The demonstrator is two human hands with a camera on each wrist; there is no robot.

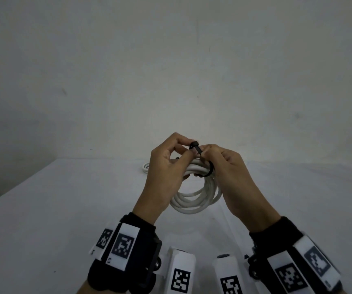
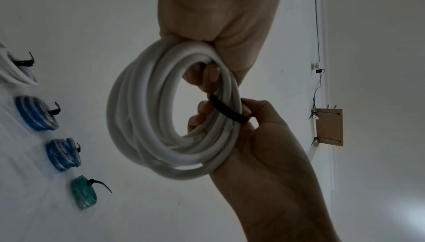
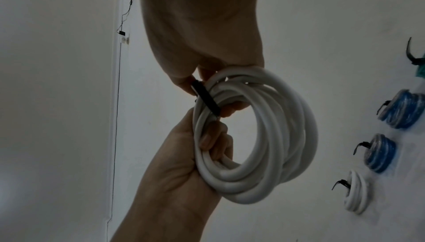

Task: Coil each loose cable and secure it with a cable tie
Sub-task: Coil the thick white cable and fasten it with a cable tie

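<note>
The left hand point(image 1: 166, 166) grips the white coil point(image 1: 196, 198); both hands' fingers pinch the black cable tie point(image 1: 198, 150). The right hand point(image 1: 232, 172) should draw the tail steadily while the loops stay bunched.

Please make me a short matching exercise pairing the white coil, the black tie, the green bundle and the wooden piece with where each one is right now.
Things:
1. thick white coiled cable
2. black plastic cable tie
3. small green coiled cable bundle
4. flat wooden bracket

Places:
A. mounted on the wall
B. looped round the white strands
C. lying on the table, already tied
D. held in the air by the left hand and right hand

Pairs: 1-D, 2-B, 3-C, 4-A
</note>
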